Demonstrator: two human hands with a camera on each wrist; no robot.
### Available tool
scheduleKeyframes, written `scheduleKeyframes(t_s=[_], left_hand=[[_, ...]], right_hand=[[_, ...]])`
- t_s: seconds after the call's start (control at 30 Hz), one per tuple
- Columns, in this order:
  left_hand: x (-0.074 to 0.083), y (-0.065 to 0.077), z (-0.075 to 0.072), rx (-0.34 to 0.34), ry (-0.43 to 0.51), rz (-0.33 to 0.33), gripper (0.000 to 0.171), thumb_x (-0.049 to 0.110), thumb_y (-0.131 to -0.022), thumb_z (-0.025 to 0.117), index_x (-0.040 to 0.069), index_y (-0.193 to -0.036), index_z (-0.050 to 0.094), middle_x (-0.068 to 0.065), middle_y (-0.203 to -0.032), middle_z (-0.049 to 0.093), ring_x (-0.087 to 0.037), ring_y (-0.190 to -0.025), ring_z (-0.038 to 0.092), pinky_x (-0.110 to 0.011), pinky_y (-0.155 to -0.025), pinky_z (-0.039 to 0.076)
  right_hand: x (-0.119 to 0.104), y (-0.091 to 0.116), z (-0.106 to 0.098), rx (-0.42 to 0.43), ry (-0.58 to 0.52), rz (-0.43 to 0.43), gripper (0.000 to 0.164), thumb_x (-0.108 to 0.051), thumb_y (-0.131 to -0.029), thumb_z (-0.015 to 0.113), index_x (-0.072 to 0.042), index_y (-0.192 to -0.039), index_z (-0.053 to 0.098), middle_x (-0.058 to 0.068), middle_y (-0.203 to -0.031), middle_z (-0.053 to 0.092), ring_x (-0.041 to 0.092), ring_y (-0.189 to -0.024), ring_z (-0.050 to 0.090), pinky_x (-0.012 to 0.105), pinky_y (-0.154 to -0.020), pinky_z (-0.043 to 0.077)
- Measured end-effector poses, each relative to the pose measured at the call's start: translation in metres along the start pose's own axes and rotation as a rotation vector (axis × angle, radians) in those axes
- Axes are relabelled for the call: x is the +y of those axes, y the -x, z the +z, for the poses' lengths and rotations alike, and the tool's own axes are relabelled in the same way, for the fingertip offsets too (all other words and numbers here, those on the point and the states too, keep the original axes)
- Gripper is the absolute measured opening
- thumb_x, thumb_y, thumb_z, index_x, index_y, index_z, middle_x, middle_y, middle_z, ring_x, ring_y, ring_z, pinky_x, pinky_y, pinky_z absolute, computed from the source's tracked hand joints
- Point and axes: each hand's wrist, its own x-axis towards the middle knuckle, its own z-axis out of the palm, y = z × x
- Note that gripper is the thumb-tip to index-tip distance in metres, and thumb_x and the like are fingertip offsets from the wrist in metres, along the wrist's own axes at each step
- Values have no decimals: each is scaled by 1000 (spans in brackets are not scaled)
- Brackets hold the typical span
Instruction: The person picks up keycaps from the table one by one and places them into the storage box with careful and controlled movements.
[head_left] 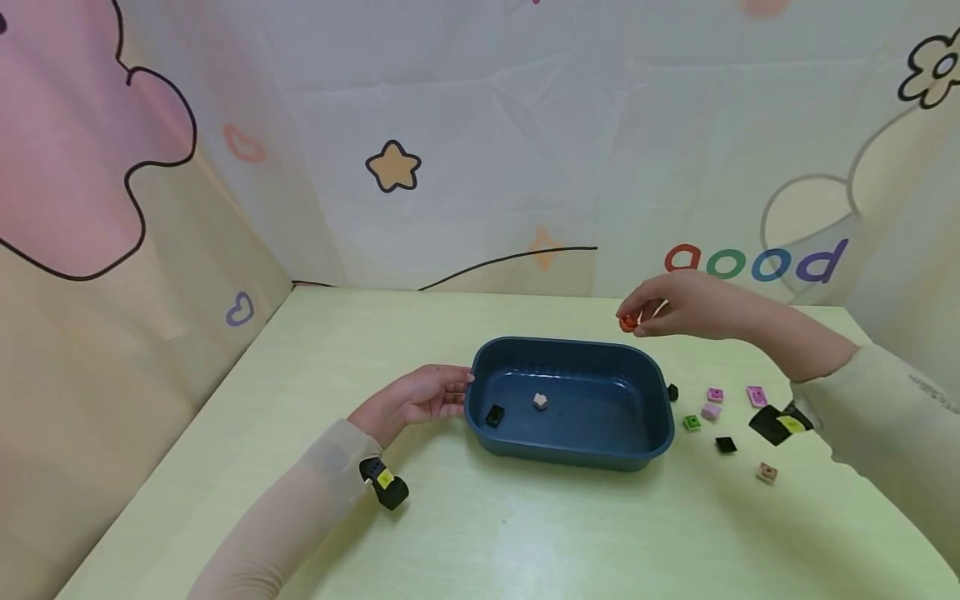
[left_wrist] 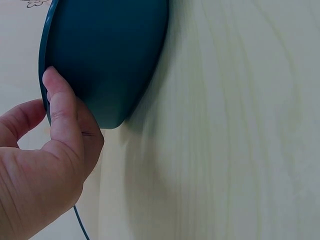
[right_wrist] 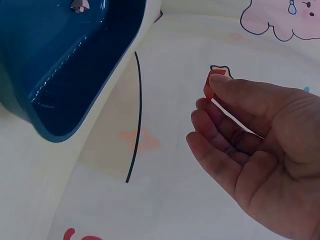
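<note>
A dark blue plastic basin stands on the table, with a small black block and a small whitish block on its floor. At the basin's left end, my left hand pinches the rim; the left wrist view shows the thumb and fingers on either side of it. My right hand is raised beyond the basin's far right corner. Between thumb and fingertips it pinches a small red block, partly covered by the thumb in the right wrist view.
Right of the basin lie several small toy blocks: a green one, pink ones, a black one and a tan one. Another dark block is against the basin's right end. A printed cloth hangs behind the table.
</note>
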Motion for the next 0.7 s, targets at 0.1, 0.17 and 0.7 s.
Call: scheduleKeyframes(t_s=[0.1,0.17,0.7], left_hand=[[0,0,0,-2,4,-1,33,13,-107,48,-2,-136,53,2,-85,67,-6,-72,65,-17,-64,61],[0,1,-1,0,9,-4,33,13,-107,48,-2,-136,53,2,-85,67,-7,-72,65,-17,-64,61],[-1,0,-1,-8,19,9,30,13,-107,49,-1,-132,55,2,-84,67,-7,-72,65,-16,-64,61]], right_hand=[[-6,-8,1,-19,1,-12,28,-8,-93,73,0,-119,71,8,-106,75,19,-95,69,45,-88,64],[-9,-12,1,-27,0,-29,28,-7,-92,73,1,-119,71,9,-105,75,19,-93,69,45,-88,64],[-27,-41,9,-76,-13,-89,27,-11,-91,76,-1,-116,74,10,-105,75,19,-94,69,45,-89,63]])
